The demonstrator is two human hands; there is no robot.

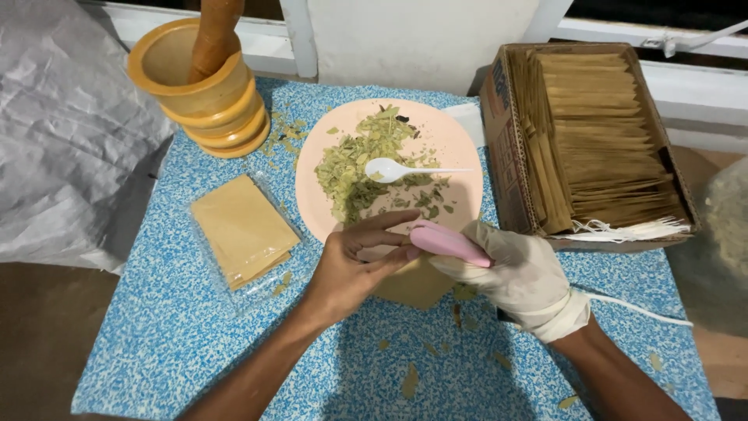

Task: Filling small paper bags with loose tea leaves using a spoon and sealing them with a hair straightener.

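With the gloved right hand (pixel 518 277) closed on a pink sealer (pixel 449 242) and the left hand (pixel 354 265) pinching the brown sachet (pixel 417 284), a slip could have spilled crushed leaves (pixel 366 168) onto the table (pixel 179 335).

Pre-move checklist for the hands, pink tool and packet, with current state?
1. Right hand, gloved, grips pink tool: ok.
2. Left hand pinches tan packet at the tool tip: ok.
3. Packet's open or sealed edge: cannot tell, hidden by hands.
4. White spoon rests in the crushed leaves on pink plate: ok.
5. Leaf bits scattered on blue table: not ok.
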